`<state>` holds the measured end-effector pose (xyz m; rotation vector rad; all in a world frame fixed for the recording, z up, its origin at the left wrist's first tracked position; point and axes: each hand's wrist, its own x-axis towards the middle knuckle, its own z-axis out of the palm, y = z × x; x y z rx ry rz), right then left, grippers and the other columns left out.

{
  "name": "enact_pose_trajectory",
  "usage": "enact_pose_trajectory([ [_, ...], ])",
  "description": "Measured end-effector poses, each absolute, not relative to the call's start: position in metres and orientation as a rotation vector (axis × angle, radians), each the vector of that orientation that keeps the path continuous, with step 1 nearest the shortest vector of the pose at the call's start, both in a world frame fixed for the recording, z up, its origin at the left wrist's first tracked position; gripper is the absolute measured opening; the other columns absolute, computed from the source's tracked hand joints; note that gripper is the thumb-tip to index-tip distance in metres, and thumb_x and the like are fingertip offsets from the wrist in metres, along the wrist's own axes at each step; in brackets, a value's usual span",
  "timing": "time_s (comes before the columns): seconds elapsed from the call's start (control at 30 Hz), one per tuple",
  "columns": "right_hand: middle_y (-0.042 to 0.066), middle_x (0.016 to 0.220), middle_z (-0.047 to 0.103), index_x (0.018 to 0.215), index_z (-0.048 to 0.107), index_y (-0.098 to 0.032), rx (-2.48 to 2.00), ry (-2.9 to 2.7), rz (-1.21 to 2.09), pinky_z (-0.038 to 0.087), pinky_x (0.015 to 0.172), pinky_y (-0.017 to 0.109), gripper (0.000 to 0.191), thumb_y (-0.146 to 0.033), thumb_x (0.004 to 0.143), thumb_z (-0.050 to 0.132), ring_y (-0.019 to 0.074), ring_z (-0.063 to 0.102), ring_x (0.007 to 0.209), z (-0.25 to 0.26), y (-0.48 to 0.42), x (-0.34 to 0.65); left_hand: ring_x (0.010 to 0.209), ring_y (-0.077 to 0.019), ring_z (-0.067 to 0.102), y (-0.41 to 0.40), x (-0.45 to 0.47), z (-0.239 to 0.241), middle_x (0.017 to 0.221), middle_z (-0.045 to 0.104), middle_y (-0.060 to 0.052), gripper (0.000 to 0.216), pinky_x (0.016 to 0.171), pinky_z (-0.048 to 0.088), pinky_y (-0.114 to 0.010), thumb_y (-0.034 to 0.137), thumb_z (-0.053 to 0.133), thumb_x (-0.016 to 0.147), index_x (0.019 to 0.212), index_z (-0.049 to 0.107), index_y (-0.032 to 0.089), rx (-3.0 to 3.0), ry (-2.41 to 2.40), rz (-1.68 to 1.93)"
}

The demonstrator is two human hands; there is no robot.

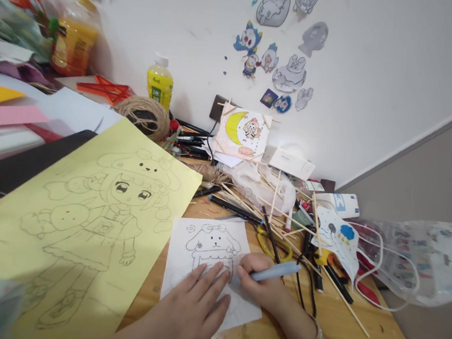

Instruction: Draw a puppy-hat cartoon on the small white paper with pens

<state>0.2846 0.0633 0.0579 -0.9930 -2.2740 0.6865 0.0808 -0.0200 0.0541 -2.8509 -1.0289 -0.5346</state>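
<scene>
On the wooden table lies a small white sheet of paper (181, 240) with a line drawing of a head in a floppy-eared dog hat. My left hand (192, 307) rests flat on its lower part, fingers spread, covering some of the drawing. In my right hand (260, 285) is a light blue pen (278, 271), gripped near its tip at the sheet's right side; the fingers hide the tip itself. To the left is a large yellow sheet (98, 205), bearing a pencil-like drawing of a girl in a similar hat.
Thin wooden sticks (277, 196), markers (240, 210) and yellow-handled scissors (272, 243) clutter the table behind the white sheet. A yellow-labelled bottle (160, 82) and a twine roll (145, 116) stand farther back. A face mask (337, 239) and a clear plastic bag (428, 263) lie at right.
</scene>
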Motion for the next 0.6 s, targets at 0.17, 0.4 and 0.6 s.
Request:
enact_pose_trajectory([
  [0.17,-0.006,0.047,0.031,0.054,0.024,-0.023,-1.023,-2.244,0.688,0.025,0.046,0.025,0.038,-0.028,0.085,0.046,0.0109,0.034,0.045,0.0557,0.0637,0.2856,0.130,-0.0322,0.044,-0.0192,0.0817,0.0528,0.139,0.051,-0.018,0.039,0.105,0.029,-0.045,0.034,0.045,0.097,0.127,0.058,0.012,-2.855,-1.035,-0.537],
  [0.4,-0.006,0.046,0.031,0.053,0.023,-0.023,-1.037,-2.242,0.724,0.025,0.045,0.025,0.041,-0.031,0.086,0.046,0.0103,0.033,0.045,0.0545,0.0652,0.2851,0.131,-0.0323,0.044,-0.0195,0.0828,0.0511,0.139,0.051,-0.018,0.040,0.105,0.030,-0.045,0.031,0.050,0.094,0.128,0.056,0.011,-2.842,-1.034,-0.525],
  [0.6,-0.006,0.047,0.029,0.054,0.021,-0.023,-1.054,-2.202,0.717,0.025,0.046,0.025,0.039,-0.028,0.085,0.044,0.0107,0.033,0.046,0.0544,0.0659,0.2850,0.130,-0.0332,0.045,-0.0183,0.0822,0.0510,0.139,0.050,-0.019,0.040,0.103,0.033,-0.046,0.036,0.045,0.098,0.127,0.058,0.012,-2.865,-1.025,-0.511],
])
